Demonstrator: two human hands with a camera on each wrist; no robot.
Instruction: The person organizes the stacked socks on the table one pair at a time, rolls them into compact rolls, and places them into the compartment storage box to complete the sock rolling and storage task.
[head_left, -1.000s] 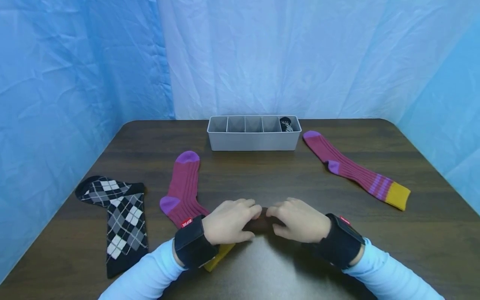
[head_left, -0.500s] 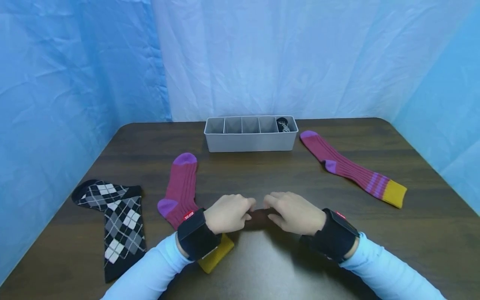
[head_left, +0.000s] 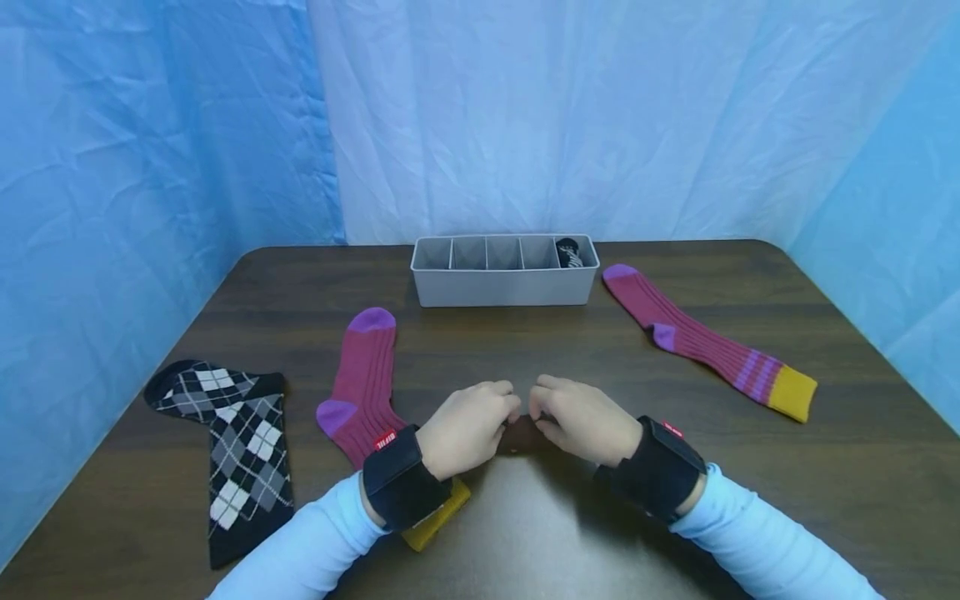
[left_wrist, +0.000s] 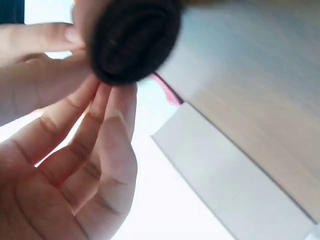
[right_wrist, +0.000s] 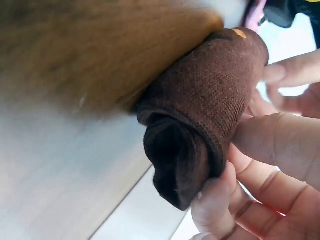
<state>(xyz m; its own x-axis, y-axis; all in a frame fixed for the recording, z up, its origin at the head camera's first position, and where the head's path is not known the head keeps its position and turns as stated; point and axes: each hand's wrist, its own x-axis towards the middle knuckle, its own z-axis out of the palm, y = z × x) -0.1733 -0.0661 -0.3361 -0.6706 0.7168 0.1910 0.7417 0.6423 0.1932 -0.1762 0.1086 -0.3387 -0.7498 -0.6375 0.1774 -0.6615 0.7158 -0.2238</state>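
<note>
Between my two hands is a brown sock rolled into a short tight bundle (right_wrist: pixel 210 80), resting low at the table's middle; most of it is covered by fingers in the head view. My left hand (head_left: pixel 468 427) pinches its left end, and the left wrist view shows the dark coiled end (left_wrist: pixel 135 42) beside the fingers (left_wrist: pixel 117 145). At the other end my right hand (head_left: pixel 585 419) holds it with thumb and fingers (right_wrist: pixel 270 137). Loose folds stick out of the roll's open end. Under my left wrist lies a magenta sock (head_left: pixel 365 375) with a yellow cuff.
A grey divided box (head_left: pixel 504 287) stands at the back, with a black-and-white rolled sock (head_left: pixel 570 253) in its rightmost compartment. Another magenta sock (head_left: pixel 697 337) lies flat at right. A black argyle sock (head_left: pixel 247 450) lies at left. Blue sheeting (head_left: pixel 562 117) surrounds the wooden table (head_left: pixel 750 467).
Both hands have shifted slightly away from the body, and their fingers have curled closer around the brown sock. Less of the roll shows between them. The other socks and the box stay put.
</note>
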